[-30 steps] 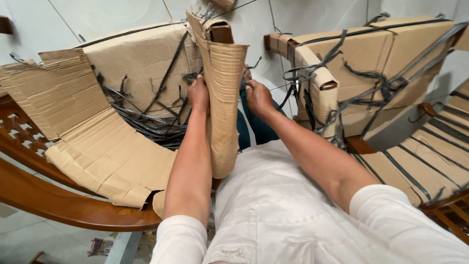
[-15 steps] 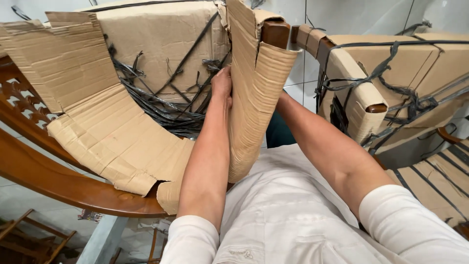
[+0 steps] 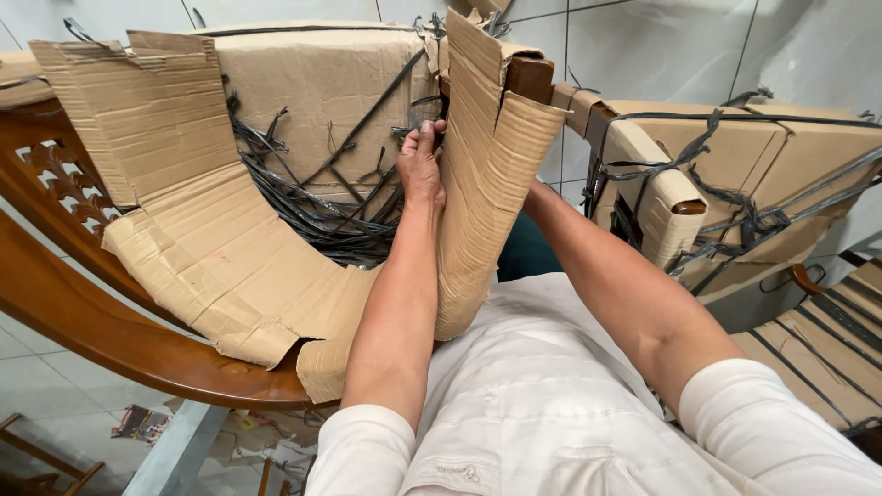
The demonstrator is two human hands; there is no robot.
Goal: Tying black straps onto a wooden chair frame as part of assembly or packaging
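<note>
A strip of corrugated cardboard (image 3: 487, 184) wraps a wooden chair arm (image 3: 531, 78) straight ahead of me. My left hand (image 3: 421, 165) is closed against the strip's left edge near the top, fingers pinching what looks like a black strap (image 3: 432, 103). My right forearm (image 3: 606, 285) reaches behind the strip from the right; that hand is hidden by the cardboard. I wear a white garment (image 3: 533, 404).
A curved wooden chair arm (image 3: 101, 331) with loosened cardboard (image 3: 211, 248) lies to the left. A tangle of black straps (image 3: 322, 207) sits on a wrapped backrest (image 3: 322, 83). More strapped, cardboard-wrapped furniture (image 3: 735, 165) stands at right; tiled wall behind.
My view has moved closer and the wrapped arm now stands nearer the centre. My left hand has climbed higher along the strip's edge. My right hand has slipped out of sight behind the cardboard.
</note>
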